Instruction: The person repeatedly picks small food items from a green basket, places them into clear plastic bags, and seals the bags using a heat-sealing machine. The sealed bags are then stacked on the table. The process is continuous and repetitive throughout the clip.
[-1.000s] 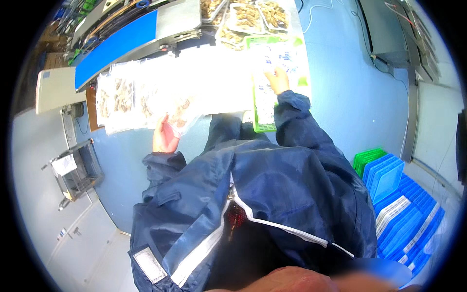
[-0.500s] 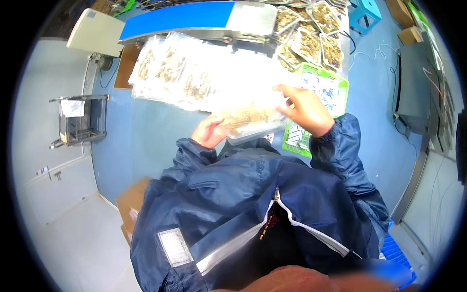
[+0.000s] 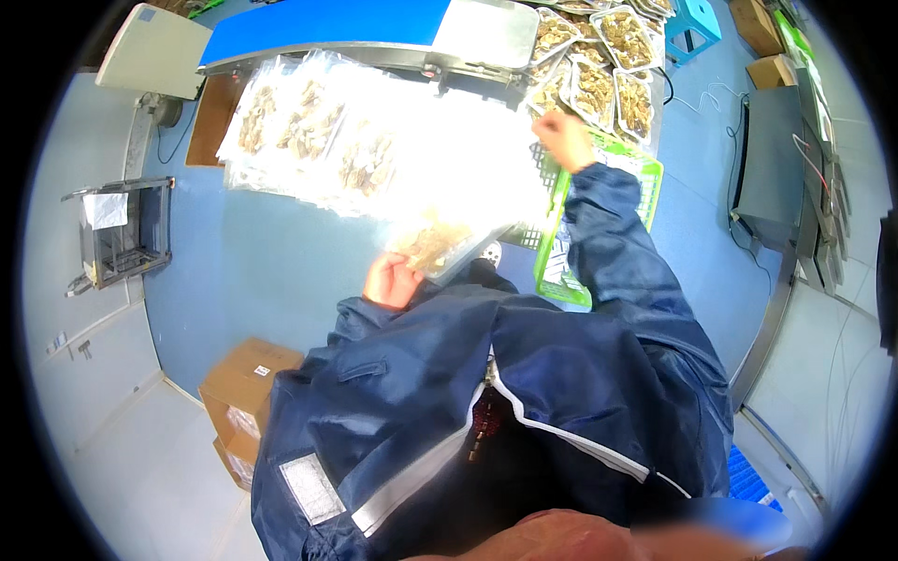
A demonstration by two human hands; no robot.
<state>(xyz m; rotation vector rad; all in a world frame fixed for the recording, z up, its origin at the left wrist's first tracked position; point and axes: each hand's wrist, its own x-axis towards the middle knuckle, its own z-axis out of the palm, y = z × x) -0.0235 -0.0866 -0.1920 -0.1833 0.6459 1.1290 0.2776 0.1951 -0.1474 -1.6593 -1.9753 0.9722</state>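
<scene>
My left hand grips the near left edge of a clear plastic package with pale brown, dried-looking pieces inside. The package is tilted in front of my body, and glare washes out its far part. My right hand is away from it, over the far left corner of a green basket, close to the trays. Its fingers are curled in and slightly blurred; whatever they hold, if anything, is hidden. Small white-and-blue packets lie in the basket, partly covered by my right sleeve.
Several filled clear bags lie on the bright worktop, left of centre. Behind them runs a blue conveyor belt. Clear trays of brown pieces are stacked at the far right. A blue stool stands beyond; cardboard boxes sit at lower left.
My right hand has let go of the package and moved farther away, to the basket's far corner. My left hand still holds the package, now more tilted. The whole view has shifted slightly.
</scene>
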